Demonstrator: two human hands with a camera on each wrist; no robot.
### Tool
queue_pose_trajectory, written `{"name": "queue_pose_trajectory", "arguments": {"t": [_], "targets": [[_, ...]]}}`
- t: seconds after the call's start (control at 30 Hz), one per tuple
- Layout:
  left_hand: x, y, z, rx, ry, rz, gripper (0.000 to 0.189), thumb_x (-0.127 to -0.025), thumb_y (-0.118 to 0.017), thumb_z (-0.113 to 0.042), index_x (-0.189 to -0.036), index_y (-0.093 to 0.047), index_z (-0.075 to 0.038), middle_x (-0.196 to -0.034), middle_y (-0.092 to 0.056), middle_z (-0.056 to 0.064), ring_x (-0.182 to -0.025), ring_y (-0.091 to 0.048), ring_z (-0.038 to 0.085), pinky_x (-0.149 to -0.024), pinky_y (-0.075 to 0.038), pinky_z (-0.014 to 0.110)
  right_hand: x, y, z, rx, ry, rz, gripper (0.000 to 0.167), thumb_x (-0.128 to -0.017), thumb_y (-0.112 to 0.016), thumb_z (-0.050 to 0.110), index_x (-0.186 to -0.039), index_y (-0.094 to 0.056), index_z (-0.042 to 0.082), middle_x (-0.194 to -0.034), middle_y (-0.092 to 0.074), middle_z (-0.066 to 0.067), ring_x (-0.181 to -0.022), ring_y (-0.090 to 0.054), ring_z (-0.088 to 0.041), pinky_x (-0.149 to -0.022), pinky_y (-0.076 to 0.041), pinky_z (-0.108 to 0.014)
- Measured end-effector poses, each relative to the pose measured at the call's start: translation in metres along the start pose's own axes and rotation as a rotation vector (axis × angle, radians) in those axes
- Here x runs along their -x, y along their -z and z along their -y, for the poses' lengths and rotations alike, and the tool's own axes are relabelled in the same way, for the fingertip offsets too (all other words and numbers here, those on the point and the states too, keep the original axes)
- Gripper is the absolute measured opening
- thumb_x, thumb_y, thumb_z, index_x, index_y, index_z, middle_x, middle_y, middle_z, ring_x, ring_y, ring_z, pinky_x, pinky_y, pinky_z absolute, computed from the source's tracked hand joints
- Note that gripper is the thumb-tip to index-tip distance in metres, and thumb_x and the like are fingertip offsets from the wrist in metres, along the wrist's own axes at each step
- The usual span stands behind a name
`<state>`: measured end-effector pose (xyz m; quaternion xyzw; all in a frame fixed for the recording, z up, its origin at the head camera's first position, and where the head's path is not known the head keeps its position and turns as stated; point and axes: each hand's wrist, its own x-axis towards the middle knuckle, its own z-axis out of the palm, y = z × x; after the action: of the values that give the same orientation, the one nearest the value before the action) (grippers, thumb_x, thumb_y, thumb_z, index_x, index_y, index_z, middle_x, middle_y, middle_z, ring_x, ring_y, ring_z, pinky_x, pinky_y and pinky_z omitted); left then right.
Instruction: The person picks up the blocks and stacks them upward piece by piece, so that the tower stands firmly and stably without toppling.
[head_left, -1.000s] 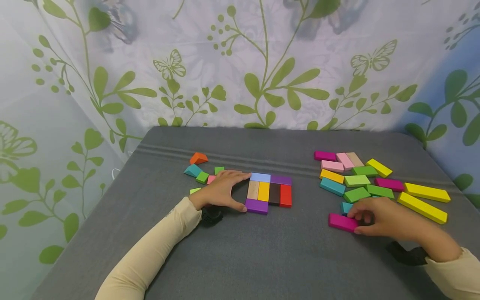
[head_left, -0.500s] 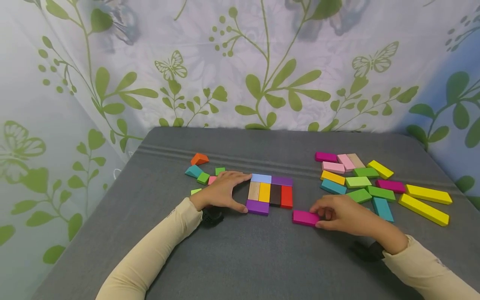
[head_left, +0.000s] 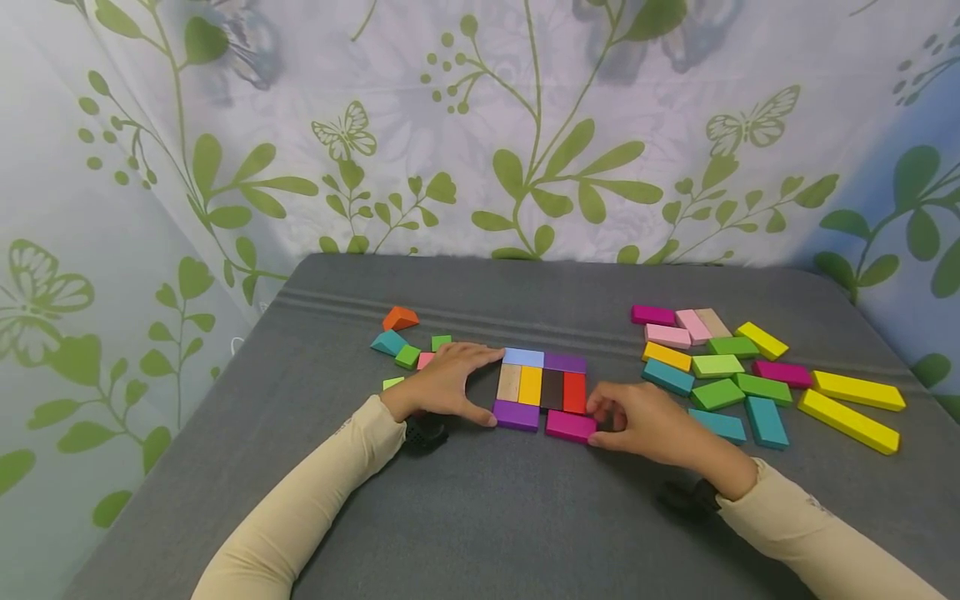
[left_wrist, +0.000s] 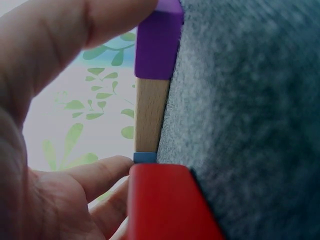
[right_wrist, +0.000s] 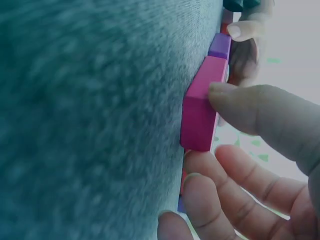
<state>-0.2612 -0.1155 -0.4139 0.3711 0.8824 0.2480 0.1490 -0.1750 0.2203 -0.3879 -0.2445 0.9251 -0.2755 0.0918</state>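
Note:
A flat rectangle of wooden blocks lies in the middle of the table in the head view. It includes a light blue block (head_left: 523, 357), a yellow block (head_left: 530, 386), a red block (head_left: 574, 392) and a purple block (head_left: 516, 415). My left hand (head_left: 442, 382) spans its left side, thumb touching the purple block and a fingertip at the light blue one. Between thumb and fingers my right hand (head_left: 645, 423) holds a magenta block (head_left: 572, 427) by its right end. That block lies just below the red one, close to the purple block's right end in the head view.
Several loose blocks lie to the right, among them long yellow blocks (head_left: 849, 421), teal blocks (head_left: 767, 422) and green blocks (head_left: 717, 393). Left of the rectangle are an orange block (head_left: 401, 317), a teal triangular block (head_left: 389, 342) and small green blocks (head_left: 407, 357). A patterned curtain (head_left: 420, 125) hangs behind the grey table (head_left: 480, 517).
My right hand has slid the magenta block leftward from the loose blocks to the lower right of the rectangle. My left hand has stayed in place.

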Motion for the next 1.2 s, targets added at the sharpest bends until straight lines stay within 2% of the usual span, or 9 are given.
{"name": "queue_pose_trajectory", "arguments": {"t": [0.13,0.4,0.47,0.67,0.73,0.87,1.0,1.1,1.2], "targets": [[0.0,0.0,0.0,0.004,0.004,0.001,0.107,-0.081,-0.086,-0.046,-0.168,-0.038,-0.007,-0.168,-0.043,0.017,-0.156,-0.032,0.041,-0.128,-0.014,0.062,-0.003,-0.003,0.002,-0.017,-0.015,-0.021,0.031,-0.085,-0.094,0.019,-0.103,-0.07,0.013,-0.086,-0.067,0.009,-0.073,-0.057,-0.009,-0.062,-0.052,-0.026],[-0.002,-0.001,0.0,-0.004,-0.002,-0.001,0.107,-0.081,-0.086,-0.046,-0.168,-0.038,-0.007,-0.168,-0.044,0.017,-0.156,-0.033,0.04,-0.128,-0.015,0.062,-0.006,-0.005,0.003,-0.047,0.01,-0.03,0.032,-0.085,-0.094,0.02,-0.099,-0.066,0.012,-0.082,-0.064,0.009,-0.071,-0.056,-0.009,-0.06,-0.051,-0.025],[-0.002,-0.001,0.0,-0.005,-0.001,0.0,0.107,-0.081,-0.086,-0.046,-0.169,-0.038,-0.007,-0.168,-0.044,0.017,-0.156,-0.033,0.04,-0.128,-0.014,0.062,-0.007,-0.007,-0.001,-0.068,0.015,-0.027,0.032,-0.085,-0.094,0.021,-0.098,-0.066,0.013,-0.081,-0.063,0.008,-0.071,-0.057,-0.01,-0.06,-0.051,-0.026],[-0.001,0.0,-0.002,-0.008,0.005,0.009,0.108,-0.082,-0.087,-0.046,-0.169,-0.037,-0.007,-0.169,-0.042,0.017,-0.156,-0.032,0.04,-0.128,-0.014,0.062,-0.013,-0.019,-0.03,-0.1,0.114,-0.037,0.033,-0.089,-0.093,0.029,-0.096,-0.063,0.017,-0.08,-0.062,0.009,-0.069,-0.056,-0.009,-0.057,-0.05,-0.027],[0.0,0.0,-0.003,-0.009,0.002,0.009,0.108,-0.082,-0.087,-0.046,-0.169,-0.037,-0.007,-0.169,-0.042,0.018,-0.156,-0.032,0.04,-0.128,-0.014,0.062,-0.013,-0.014,-0.03,-0.13,0.111,-0.014,0.032,-0.09,-0.091,0.03,-0.096,-0.063,0.017,-0.079,-0.062,0.009,-0.07,-0.057,-0.009,-0.057,-0.05,-0.026],[0.0,0.001,-0.004,-0.01,0.002,0.008,0.108,-0.082,-0.087,-0.046,-0.169,-0.037,-0.007,-0.169,-0.042,0.018,-0.156,-0.032,0.041,-0.128,-0.015,0.062,-0.008,0.009,-0.016,-0.176,0.053,0.029,0.026,-0.092,-0.088,0.023,-0.098,-0.066,0.012,-0.082,-0.062,0.007,-0.073,-0.059,-0.012,-0.063,-0.052,-0.027],[0.0,0.001,-0.003,-0.014,0.012,0.01,0.108,-0.082,-0.086,-0.047,-0.169,-0.037,-0.007,-0.169,-0.042,0.017,-0.157,-0.031,0.041,-0.128,-0.014,0.062,-0.003,0.033,-0.024,-0.055,0.004,-0.048,0.021,-0.093,-0.087,0.013,-0.1,-0.068,0.008,-0.088,-0.065,0.006,-0.08,-0.061,-0.014,-0.069,-0.055,-0.03],[0.0,0.001,-0.002,-0.014,0.014,0.012,0.108,-0.082,-0.086,-0.048,-0.169,-0.037,-0.007,-0.169,-0.042,0.017,-0.157,-0.031,0.041,-0.128,-0.015,0.062,0.0,0.049,-0.036,0.085,-0.069,-0.093,0.021,-0.092,-0.086,0.009,-0.102,-0.069,0.002,-0.093,-0.07,-0.003,-0.085,-0.065,-0.023,-0.075,-0.059,-0.042],[0.0,0.0,-0.001,-0.016,0.015,0.014,0.107,-0.082,-0.085,-0.048,-0.169,-0.037,-0.007,-0.169,-0.042,0.017,-0.156,-0.031,0.041,-0.128,-0.015,0.062,0.004,0.06,-0.046,0.197,-0.177,-0.056,0.031,-0.091,-0.086,0.012,-0.11,-0.068,-0.006,-0.096,-0.07,-0.015,-0.086,-0.065,-0.033,-0.077,-0.059,-0.053]]}}
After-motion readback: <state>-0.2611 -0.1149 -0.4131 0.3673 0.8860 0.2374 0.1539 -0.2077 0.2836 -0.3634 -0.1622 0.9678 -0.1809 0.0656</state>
